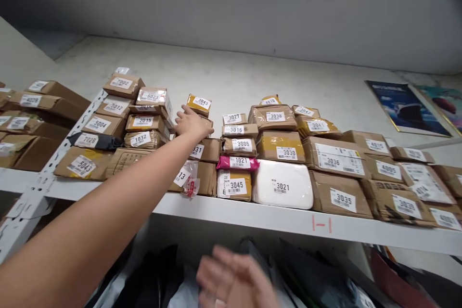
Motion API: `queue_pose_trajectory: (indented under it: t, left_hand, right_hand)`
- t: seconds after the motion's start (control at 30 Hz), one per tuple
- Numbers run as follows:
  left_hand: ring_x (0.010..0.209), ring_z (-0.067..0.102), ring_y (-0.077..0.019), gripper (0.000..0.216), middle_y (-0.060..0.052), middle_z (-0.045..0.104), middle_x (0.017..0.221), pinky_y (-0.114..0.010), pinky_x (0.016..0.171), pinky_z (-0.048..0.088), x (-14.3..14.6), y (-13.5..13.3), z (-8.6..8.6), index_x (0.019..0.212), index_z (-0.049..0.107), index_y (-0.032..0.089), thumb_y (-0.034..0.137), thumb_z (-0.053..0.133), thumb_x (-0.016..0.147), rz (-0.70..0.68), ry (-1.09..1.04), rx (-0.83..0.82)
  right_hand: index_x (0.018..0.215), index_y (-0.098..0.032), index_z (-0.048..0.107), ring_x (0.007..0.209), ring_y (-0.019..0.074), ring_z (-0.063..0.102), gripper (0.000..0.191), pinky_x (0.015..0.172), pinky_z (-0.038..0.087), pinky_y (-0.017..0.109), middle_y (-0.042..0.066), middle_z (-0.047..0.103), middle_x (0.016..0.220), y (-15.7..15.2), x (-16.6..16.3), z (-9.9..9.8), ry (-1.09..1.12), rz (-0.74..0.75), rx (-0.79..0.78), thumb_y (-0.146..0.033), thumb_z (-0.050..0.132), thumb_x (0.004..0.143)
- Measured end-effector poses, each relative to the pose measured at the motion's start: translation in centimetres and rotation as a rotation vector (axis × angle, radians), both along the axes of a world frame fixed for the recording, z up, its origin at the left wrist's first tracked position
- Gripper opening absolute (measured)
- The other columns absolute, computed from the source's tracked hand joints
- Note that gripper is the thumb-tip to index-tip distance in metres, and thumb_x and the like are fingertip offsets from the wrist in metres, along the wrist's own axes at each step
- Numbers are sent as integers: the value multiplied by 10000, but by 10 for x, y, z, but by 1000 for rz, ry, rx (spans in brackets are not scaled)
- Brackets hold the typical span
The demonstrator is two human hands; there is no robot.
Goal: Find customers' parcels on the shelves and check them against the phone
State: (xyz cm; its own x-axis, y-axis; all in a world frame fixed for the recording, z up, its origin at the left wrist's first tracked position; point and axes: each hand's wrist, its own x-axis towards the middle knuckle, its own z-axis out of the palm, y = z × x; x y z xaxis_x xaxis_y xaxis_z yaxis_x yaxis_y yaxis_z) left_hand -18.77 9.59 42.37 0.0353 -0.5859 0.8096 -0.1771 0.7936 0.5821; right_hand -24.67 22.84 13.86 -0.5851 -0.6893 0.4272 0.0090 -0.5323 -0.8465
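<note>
My left hand [193, 125] is stretched up to a stack of parcels on the white shelf. Its fingers are spread over the upper part of the stack, just below the small yellow-taped parcel labelled 3043 [199, 103]. The hand partly hides a cardboard box [206, 122] beneath that parcel, and I cannot see a grip on it. Under my wrist sits a brown box labelled 31 [209, 150]. Low in the view, in front of the lower shelf, my right hand [234, 279] is blurred, its fingers extended with nothing seen in them.
Labelled parcels stand stacked along the shelf [231, 212], among them a white parcel labelled 3021 [288, 180] and a pink one labelled 1021 [249, 162]. Dark bags [306, 269] fill the lower shelf. A perforated white post [63, 159] rises at left; posters [404, 106] hang at right.
</note>
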Motion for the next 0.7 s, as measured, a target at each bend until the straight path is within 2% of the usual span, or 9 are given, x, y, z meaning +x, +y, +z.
queue_pose_trajectory:
  t: [0.07,0.13,0.23,0.3,0.37,0.43,0.5,0.6,0.7]
  left_hand:
    - [1241,367,-376,1297,-261,334,1381,-456,947,434,-4,-2,0,1409,115,33,427,857,421,19,-6,9]
    - [1228,387,-353,1142,-251,371,1363,-435,957,426,-5,-5,-3,1396,152,-6,415,797,552,24,31,-9]
    - [1146,475,-305,604,-230,474,1275,-403,916,438,-9,-11,-8,1350,287,-16,304,458,867,15,138,-58]
    - [1092,509,-298,477,-222,515,1222,-401,876,448,-13,-17,-10,1325,337,-2,240,297,916,2,186,-86]
    - [1081,506,-318,476,-227,516,1213,-425,863,441,-16,-24,-11,1328,334,8,247,288,919,-30,205,-117]
    - [1107,480,-336,504,-231,497,1236,-452,876,427,-15,-30,-9,1344,310,16,272,329,910,-82,211,-141]
    - [1157,445,-338,598,-232,465,1273,-460,910,412,-10,-36,-6,1364,270,21,330,426,876,-157,202,-124]
    - [1182,426,-372,995,-278,413,1294,-466,920,421,8,-44,1,1373,197,-27,487,674,667,-268,182,2]
    - [1165,448,-374,1174,-249,375,1317,-445,907,443,41,-50,-3,1395,186,48,563,753,506,-353,221,22]
  right_hand:
    - [1075,-279,521,1015,252,623,524,817,531,425,77,634,1123,-2,33,78,267,-293,-306,-468,682,614]
    - [1105,-251,470,1011,233,601,515,869,498,398,88,627,1078,-21,60,164,660,-633,-485,-345,659,635]
    - [1223,-204,414,1012,281,574,596,875,468,455,151,549,1147,-73,78,274,977,-1117,-255,-361,613,684]
    - [1282,-195,372,1101,370,514,710,871,439,533,206,477,1235,-108,73,321,945,-1299,3,-436,625,664]
    - [1241,-179,433,1087,412,514,739,831,444,572,214,505,1209,-134,63,347,901,-1359,177,-434,687,595]
    - [1115,-152,542,998,385,570,654,807,474,529,188,600,1070,-145,54,358,909,-1352,230,-385,737,535]
    - [1071,-149,563,966,336,593,579,823,487,454,154,639,1005,-144,49,361,938,-1368,175,-368,719,558]
    - [1194,-171,456,1059,300,554,610,879,461,413,124,610,1121,-127,49,364,925,-1521,-35,-378,630,647]
    - [1174,-165,461,1012,280,568,596,872,453,412,103,625,1088,-108,51,369,893,-1611,-202,-373,630,642]
